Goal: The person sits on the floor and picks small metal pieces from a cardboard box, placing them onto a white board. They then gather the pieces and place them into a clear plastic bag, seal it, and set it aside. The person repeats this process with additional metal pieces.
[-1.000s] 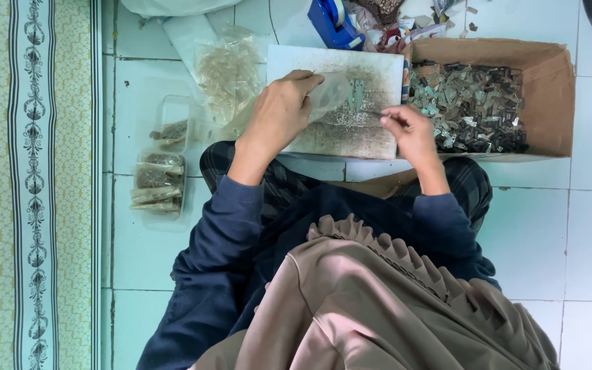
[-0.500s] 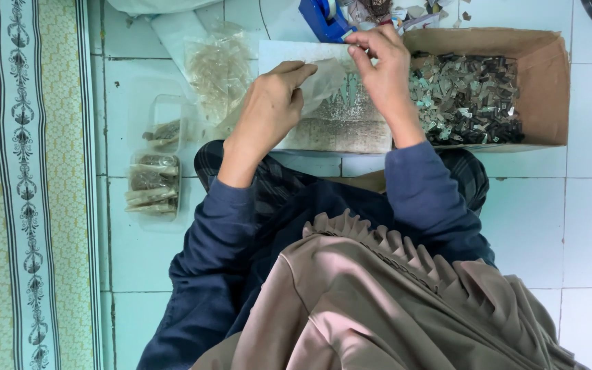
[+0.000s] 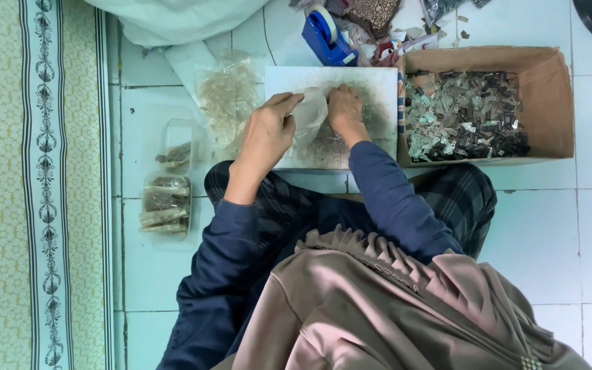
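Bright, even daylight, soft shadows, sharp focus throughout, no glare or blur.

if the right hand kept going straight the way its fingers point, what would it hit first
Probably the blue tape dispenser: the right hand points up across the white board, and the dispenser sits just past its far edge. Heights are hard to judge from above.

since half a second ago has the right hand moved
Yes. The right hand has come back from the cardboard box edge toward the person, onto the white board.

I sit on a pale tiled floor [image 3: 584, 226] with dark grout lines. A cream patterned rug [image 3: 8, 205] with blue floral borders lies at my left, evenly lit.
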